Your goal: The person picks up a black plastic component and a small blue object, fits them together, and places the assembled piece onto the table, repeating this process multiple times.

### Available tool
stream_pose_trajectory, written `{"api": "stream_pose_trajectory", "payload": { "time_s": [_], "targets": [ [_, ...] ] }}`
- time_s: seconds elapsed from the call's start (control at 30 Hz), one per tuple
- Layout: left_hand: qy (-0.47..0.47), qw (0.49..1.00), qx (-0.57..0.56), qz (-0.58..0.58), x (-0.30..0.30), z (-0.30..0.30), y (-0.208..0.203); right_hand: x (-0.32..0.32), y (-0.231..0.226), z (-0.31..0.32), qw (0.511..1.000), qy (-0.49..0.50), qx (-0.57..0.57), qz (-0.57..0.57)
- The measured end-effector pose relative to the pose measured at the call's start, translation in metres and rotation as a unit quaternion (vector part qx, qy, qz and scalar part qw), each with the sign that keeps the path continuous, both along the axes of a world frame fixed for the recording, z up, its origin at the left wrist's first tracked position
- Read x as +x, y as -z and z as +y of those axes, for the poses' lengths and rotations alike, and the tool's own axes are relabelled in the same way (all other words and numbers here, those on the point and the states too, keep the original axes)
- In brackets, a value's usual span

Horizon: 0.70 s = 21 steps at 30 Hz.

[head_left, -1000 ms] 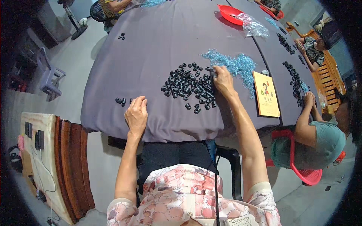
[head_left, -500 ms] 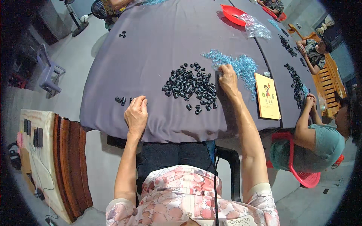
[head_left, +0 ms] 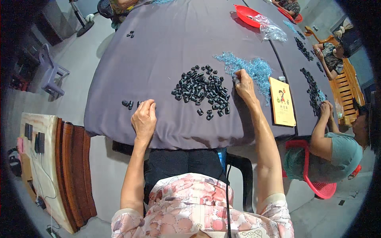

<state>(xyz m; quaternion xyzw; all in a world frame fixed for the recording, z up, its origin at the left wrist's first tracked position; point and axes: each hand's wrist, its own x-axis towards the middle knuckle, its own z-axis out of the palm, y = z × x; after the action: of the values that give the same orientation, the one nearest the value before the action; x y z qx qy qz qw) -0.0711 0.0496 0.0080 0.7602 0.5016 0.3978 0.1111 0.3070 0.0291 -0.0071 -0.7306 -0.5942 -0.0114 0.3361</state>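
A heap of small black cylindrical parts [head_left: 200, 87] lies on the grey cloth in front of me. My left hand [head_left: 143, 121] rests left of the heap with its fingers pinched together; what they hold, if anything, is hidden. Just beyond its fingertips lie a few more black parts [head_left: 127, 104]. To the right of the heap, my right hand [head_left: 245, 88] is closed in a pinch at the near edge of a pile of thin, shiny blue pieces [head_left: 258, 70]. Anything between its fingers is too small to make out.
A yellow booklet [head_left: 282, 102] lies right of my right hand. Farther off are a red basin [head_left: 247, 16] and a clear plastic bag [head_left: 272, 29]. Several people sit around the table, one in a green shirt [head_left: 344, 146] at the right. A marble-topped cabinet [head_left: 35, 158] stands left.
My right hand has moved slightly right and nearer to me, by the blue pile. The left hand keeps its pinch in nearly the same place.
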Motion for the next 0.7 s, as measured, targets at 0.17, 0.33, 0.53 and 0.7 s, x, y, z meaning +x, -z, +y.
{"api": "stream_pose_trajectory", "payload": {
  "time_s": [0.17,0.33,0.53,0.7],
  "targets": [
    [-0.006,1.0,-0.004,0.01,-0.001,0.001,0.0,-0.003,0.0,-0.011,0.998,0.052,0.029,-0.001],
    [-0.005,1.0,0.002,0.009,-0.001,0.0,-0.001,-0.013,-0.009,-0.007,0.997,0.058,0.039,-0.027],
    [-0.003,1.0,-0.005,0.005,0.0,-0.001,0.0,-0.02,-0.014,0.0,0.997,0.065,-0.012,-0.045],
    [-0.006,1.0,-0.011,0.008,0.001,0.0,-0.001,-0.015,-0.012,-0.003,0.998,0.02,-0.025,-0.046]
  ]
}}
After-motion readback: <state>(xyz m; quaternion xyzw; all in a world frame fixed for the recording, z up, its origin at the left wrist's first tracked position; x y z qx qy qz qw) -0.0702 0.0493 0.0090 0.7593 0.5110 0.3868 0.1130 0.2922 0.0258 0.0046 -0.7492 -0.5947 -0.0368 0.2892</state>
